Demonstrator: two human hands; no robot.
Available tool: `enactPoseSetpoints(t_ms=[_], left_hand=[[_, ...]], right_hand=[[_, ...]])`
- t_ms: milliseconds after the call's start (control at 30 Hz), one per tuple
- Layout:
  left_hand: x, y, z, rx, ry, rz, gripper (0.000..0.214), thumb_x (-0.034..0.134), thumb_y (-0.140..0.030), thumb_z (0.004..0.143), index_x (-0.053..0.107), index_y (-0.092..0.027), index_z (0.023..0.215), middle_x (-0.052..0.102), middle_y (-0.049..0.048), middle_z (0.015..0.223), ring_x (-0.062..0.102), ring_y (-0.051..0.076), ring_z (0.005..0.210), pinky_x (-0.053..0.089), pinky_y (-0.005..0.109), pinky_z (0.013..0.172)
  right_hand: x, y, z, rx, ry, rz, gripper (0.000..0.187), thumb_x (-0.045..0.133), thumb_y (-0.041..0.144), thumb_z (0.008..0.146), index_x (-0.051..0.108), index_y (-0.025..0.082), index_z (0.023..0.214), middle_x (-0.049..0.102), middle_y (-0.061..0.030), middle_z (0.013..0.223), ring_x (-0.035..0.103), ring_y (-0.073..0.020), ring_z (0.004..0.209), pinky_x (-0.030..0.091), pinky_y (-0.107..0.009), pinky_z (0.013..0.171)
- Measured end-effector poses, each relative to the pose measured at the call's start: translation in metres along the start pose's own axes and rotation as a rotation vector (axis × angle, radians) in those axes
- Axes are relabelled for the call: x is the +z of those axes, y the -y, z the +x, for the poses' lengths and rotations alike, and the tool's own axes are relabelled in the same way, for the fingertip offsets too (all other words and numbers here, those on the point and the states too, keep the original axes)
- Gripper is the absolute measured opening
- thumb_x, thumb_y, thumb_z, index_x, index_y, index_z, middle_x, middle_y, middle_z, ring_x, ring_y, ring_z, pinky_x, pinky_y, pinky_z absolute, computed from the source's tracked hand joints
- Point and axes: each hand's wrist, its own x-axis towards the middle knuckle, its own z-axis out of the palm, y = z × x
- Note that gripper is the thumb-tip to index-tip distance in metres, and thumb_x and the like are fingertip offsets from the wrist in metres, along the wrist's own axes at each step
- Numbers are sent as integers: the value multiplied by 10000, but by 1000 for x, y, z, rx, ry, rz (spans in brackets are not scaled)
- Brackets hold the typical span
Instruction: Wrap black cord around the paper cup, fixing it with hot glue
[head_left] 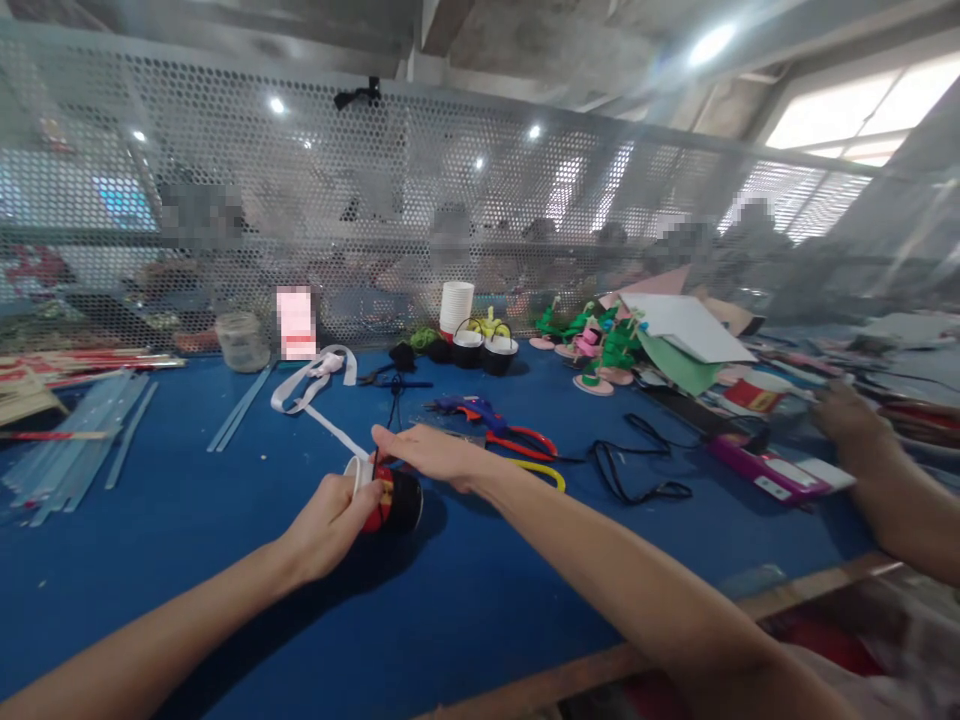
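My left hand point(330, 515) is wrapped around a paper cup point(405, 500) tipped on its side, its white mouth toward the left. Black covers the cup's base end, with a red and gold band beside it and a thin black cord across it. At the cup's rim, my right hand point(420, 450) has its fingers bent down and pressed together. A white ribbon point(334, 430) runs from a loose coil on the table to those fingers, where its end is hidden.
Behind my hands lie a blue glue gun point(469, 408), red-handled scissors point(525, 440) and black cords point(630, 470). Black-and-white cups point(499, 355) and green-pink ornaments point(619, 350) stand farther back. Glue sticks point(82, 440) spread at left. Another person's hand point(844, 410) is at right.
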Motion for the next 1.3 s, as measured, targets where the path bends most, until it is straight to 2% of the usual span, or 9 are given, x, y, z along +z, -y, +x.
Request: enactPoseSetpoints(t_ms=[133,233,333,433,600,700,800,1067,1300], left_hand=[[1,-3,0,11,16,44,340,275,-344,771,301,-171,479,254,-53,484,218,72,458,190,216,433],[0,-4,0,1,13,30,330,285,-351,766,298,-173,488,252,-57,486,215,71,458,193,212,436],[-1,-4,2,-46,11,-83,333,311,-384,748,329,-168,495,269,-61,484,219,67,451,191,203,432],[-2,-3,5,-175,-13,-254,325,359,-413,711,394,-156,516,305,-66,459,243,64,427,191,196,421],[-2,-3,9,-306,-83,-482,239,428,-355,659,490,-134,590,387,-60,461,320,76,424,230,193,421],[-1,-6,8,-327,-74,-526,229,434,-342,654,506,-129,610,398,-58,461,329,78,422,239,193,422],[0,-11,6,-360,-83,-462,230,435,-348,652,486,-137,577,383,-63,444,318,74,410,226,191,412],[2,-17,-2,-219,56,-353,268,395,-376,685,387,-162,523,314,-70,450,236,59,417,179,193,402],[2,-17,-6,-167,93,-327,311,371,-410,710,373,-162,523,301,-64,462,219,60,430,178,196,407]], right_hand=[[10,0,-1,-43,-150,263,237,592,368,612,557,134,610,520,20,571,451,-85,542,352,-220,560],[10,2,-7,-99,-197,304,192,581,315,629,519,138,588,514,24,580,449,-81,557,357,-227,596],[6,4,-14,-183,-243,270,183,526,313,687,509,141,625,551,0,639,477,-91,605,369,-238,638],[-1,5,-20,-260,-330,196,189,498,320,715,507,147,643,556,-6,645,484,-96,608,376,-237,629],[-8,5,-23,-362,-410,92,193,467,314,749,497,152,648,548,-6,640,489,-96,609,378,-227,612],[-8,5,-25,-401,-424,41,188,467,305,754,491,153,648,544,-2,631,488,-93,600,376,-218,598],[-9,5,-25,-393,-443,-5,191,465,304,756,486,153,642,543,0,618,478,-89,567,373,-213,571],[-9,3,-21,-308,-436,-124,192,461,276,754,483,151,610,551,-4,591,479,-98,545,371,-223,563],[-6,0,-19,-276,-390,-160,200,457,270,758,473,152,597,556,-4,590,494,-100,564,365,-217,570]])
